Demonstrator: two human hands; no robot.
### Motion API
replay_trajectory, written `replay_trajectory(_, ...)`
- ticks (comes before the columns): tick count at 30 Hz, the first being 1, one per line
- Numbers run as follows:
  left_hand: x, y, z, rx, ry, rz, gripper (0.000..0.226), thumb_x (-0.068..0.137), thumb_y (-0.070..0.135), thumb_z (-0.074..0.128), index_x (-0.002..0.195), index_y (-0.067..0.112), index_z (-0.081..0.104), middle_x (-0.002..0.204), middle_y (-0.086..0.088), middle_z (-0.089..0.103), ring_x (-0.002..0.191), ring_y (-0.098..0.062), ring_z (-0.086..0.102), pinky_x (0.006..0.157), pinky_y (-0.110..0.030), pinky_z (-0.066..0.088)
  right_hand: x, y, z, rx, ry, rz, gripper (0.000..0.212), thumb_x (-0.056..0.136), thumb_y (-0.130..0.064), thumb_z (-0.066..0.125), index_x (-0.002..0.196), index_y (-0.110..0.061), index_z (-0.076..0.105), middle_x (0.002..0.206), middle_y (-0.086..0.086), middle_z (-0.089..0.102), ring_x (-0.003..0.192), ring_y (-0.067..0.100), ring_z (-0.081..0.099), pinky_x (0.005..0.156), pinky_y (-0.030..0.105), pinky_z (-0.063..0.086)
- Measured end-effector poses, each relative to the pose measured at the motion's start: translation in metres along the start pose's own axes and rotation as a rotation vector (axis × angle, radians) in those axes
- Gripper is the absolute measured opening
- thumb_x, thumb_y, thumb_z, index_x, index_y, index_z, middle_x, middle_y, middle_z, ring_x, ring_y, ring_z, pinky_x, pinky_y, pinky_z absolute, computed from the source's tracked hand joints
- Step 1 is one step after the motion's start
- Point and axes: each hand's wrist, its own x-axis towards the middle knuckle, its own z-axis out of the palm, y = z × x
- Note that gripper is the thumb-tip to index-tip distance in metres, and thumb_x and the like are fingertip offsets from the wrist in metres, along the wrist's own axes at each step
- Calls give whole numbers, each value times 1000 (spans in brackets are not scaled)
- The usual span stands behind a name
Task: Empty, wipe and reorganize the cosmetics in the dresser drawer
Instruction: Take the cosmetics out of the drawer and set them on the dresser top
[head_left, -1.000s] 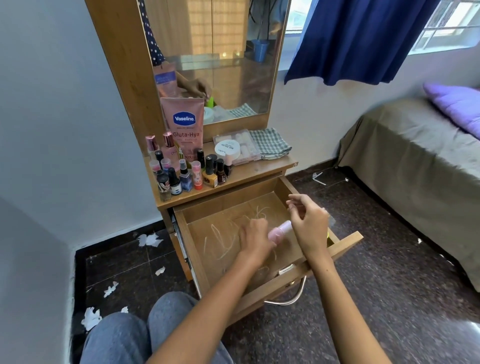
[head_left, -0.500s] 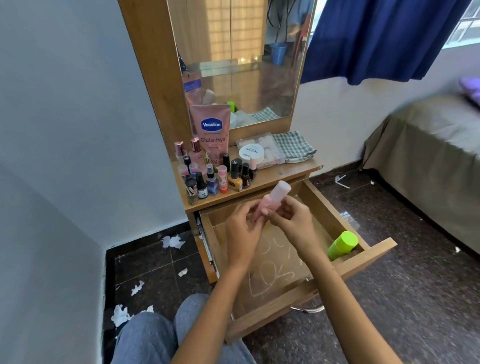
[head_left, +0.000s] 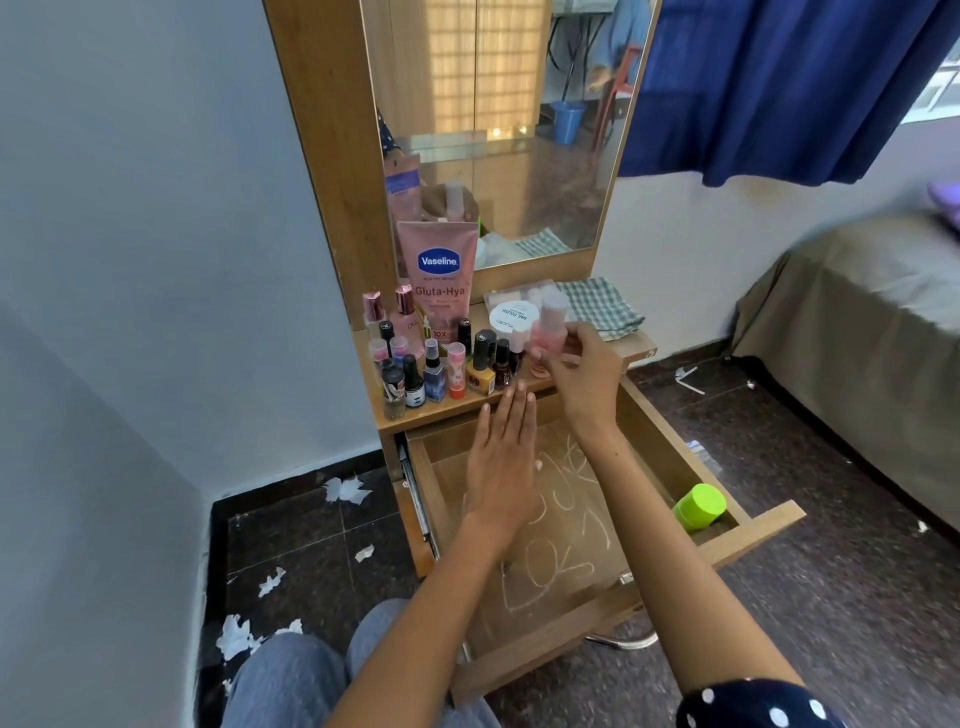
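Since 0.5 s ago I've carried the pink bottle, upright and pinched in my right hand, to the dresser top; left hand, fingers straight together, hovers over the drawer.

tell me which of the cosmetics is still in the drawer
Only the lime-green round container, lying in the open wooden drawer's front right corner. The other bottles stand on the dresser top; the right hand holds the pink bottle.

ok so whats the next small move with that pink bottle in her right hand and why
Probably set the pink bottle down on the dresser top beside the nail polish bottles. The right hand holds it just above that spot, and the drawer retains only a green container.
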Motion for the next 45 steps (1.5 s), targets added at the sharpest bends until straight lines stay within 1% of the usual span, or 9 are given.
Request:
replay_trajectory(5,1,3,-2,-10,-12,-22,73,101,37,30,148,6,-16,153,-11,-25,141,-23,-24,112,-40,-20,4,5,6,-19,-4,16,28,79,-13,77,103,-10,64,100,2,68,95,16,62,87,33,52)
replay_trajectory(10,3,3,0,20,-34,-26,72,101,37,28,147,7,-18,152,-10,-28,140,-22,-26,110,-41,-21,1,7,7,-38,-35,3,30,81,-11,74,109,-5,64,106,6,69,95,10,60,84,20,47)
replay_trajectory(15,3,5,-2,17,-28,-19,72,101,36,30,147,7,-18,151,-9,-28,140,-22,-26,108,-40,-22,-7,14,-3,-60,-62,15,34,81,-9,75,112,-8,63,108,4,68,99,12,63,84,23,53)
replay_trajectory(21,-10,16,5,-409,77,77,59,100,30,41,151,14,15,158,-2,4,146,-14,-3,115,-33,-10,-32,26,-39,-184,-50,1,24,83,-9,69,106,-13,68,97,-3,71,90,7,65,85,31,54)
replay_trajectory(26,-12,64,12,-823,-128,198,56,90,38,60,140,16,44,140,-4,49,131,-18,40,110,-37,32,-30,31,-85,-273,-203,-5,16,82,-7,69,94,-19,71,86,-8,72,83,5,68,79,23,53)
replay_trajectory(32,2,117,12,-734,-209,314,37,82,33,68,111,12,59,112,-11,58,107,-29,50,90,-39,40,-32,28,-118,-299,-121,9,14,85,-14,68,97,-18,72,87,-8,73,80,1,66,76,21,54)
replay_trajectory(36,7,123,12,-736,-231,283,33,77,26,71,102,7,62,102,-13,64,97,-30,58,82,-40,46,-40,27,-122,-304,-84,33,13,86,-16,67,96,-19,73,88,-9,72,78,-3,63,68,10,45)
replay_trajectory(42,7,131,2,-697,-191,228,19,90,12,53,102,0,61,97,-16,66,91,-28,61,70,-24,31,-47,25,-119,-284,-59,53,12,88,-17,66,97,-20,73,90,-11,70,80,-3,61,71,11,47)
replay_trajectory(45,6,130,2,-737,-160,177,21,92,11,50,110,4,58,102,-13,65,95,-25,60,81,-33,46,-48,26,-118,-270,-8,49,12,89,-17,65,97,-21,73,87,-16,67,78,-8,59,67,5,41)
